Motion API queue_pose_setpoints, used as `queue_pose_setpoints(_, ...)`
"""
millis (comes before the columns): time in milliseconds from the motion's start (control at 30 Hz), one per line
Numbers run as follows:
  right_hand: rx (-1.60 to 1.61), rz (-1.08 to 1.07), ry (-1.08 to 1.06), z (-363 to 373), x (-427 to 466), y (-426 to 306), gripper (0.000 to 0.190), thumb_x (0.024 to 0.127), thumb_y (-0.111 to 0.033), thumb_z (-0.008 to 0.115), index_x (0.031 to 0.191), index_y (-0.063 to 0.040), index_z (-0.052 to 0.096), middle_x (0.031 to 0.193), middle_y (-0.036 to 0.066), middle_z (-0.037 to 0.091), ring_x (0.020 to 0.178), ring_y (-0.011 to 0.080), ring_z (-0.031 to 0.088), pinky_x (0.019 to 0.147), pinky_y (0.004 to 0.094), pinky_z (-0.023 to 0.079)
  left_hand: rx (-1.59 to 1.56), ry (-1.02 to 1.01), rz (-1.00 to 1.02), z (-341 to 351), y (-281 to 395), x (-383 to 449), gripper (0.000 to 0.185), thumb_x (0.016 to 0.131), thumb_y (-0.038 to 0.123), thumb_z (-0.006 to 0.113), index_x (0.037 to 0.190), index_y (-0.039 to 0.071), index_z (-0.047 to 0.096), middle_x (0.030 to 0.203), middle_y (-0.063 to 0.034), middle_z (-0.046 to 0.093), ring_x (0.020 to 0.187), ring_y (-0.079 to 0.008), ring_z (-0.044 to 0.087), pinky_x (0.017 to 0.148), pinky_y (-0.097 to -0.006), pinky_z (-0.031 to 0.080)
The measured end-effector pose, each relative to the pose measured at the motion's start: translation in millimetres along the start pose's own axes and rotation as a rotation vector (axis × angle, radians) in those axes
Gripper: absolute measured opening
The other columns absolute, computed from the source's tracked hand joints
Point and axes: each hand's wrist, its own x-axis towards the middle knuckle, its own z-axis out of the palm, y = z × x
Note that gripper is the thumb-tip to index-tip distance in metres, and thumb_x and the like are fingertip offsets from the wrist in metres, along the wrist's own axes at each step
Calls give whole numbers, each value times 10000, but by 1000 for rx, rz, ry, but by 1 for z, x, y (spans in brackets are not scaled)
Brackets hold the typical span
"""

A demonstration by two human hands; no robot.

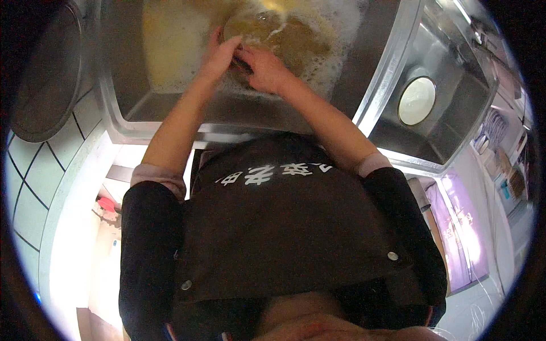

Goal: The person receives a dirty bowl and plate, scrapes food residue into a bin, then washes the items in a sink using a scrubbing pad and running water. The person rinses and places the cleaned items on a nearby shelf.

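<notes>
Both my hands are together over a deep stainless steel sink basin (128,47) holding cloudy yellowish water (175,51) with foam. My left hand (222,55) curls around the left edge of what looks like a round dish (243,32), its thumb on the near side. My right hand (265,70) is at the dish's near edge, fingers bent and touching the left fingertips. A small dark gap shows beneath the right fingers; whether something else is pinched there I cannot tell. Murky water hides most of the dish.
A second steel basin (454,106) adjoins on the right, with a round white dish (417,101) with a dark rim inside it. A large dark round tray or lid (49,76) stands at the left by white tiles (30,192). The sink's front rim (222,132) runs before my apron (290,226).
</notes>
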Motion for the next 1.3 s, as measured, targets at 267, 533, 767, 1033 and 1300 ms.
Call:
queue_pose_setpoints(267,-83,31,-187,-1,14,2,445,788,-129,639,1232,-106,620,1159,147,644,1022,367,635,876,475,516,-84,59,32,11,-5,-9,863,841,425,703,1489,41,281,1335,-152,537,1125,-294,598,887,-420,525)
queue_pose_setpoints(533,-420,-51,-90,-19,-4,2,477,778,-145,650,1243,-67,573,1115,202,644,1012,401,622,882,484,509,-209,-164,-87,-16,22,-9,712,880,370,675,1439,77,347,1324,-145,541,1116,-279,598,873,-437,531)
queue_pose_setpoints(767,113,206,-342,-39,24,-15,621,771,-353,699,1315,-88,560,1311,161,575,1180,384,558,968,480,470,-291,-168,-39,13,-5,-12,625,908,469,577,1379,90,415,1192,-126,607,995,-281,640,775,-415,564)
queue_pose_setpoints(1033,240,169,-561,-41,13,2,624,819,-402,639,1325,-49,547,1314,210,577,1184,330,577,955,408,465,-264,-33,-132,6,-15,12,581,930,522,505,1296,72,522,1178,-120,619,951,-280,649,694,-430,568)
queue_pose_setpoints(1300,170,222,-301,-2,49,21,428,812,-118,624,1234,-51,634,1264,205,593,1118,384,594,956,438,477,-289,-195,-285,-5,-3,-4,659,893,595,560,1323,98,505,1272,-130,581,1102,-302,607,783,-470,580)
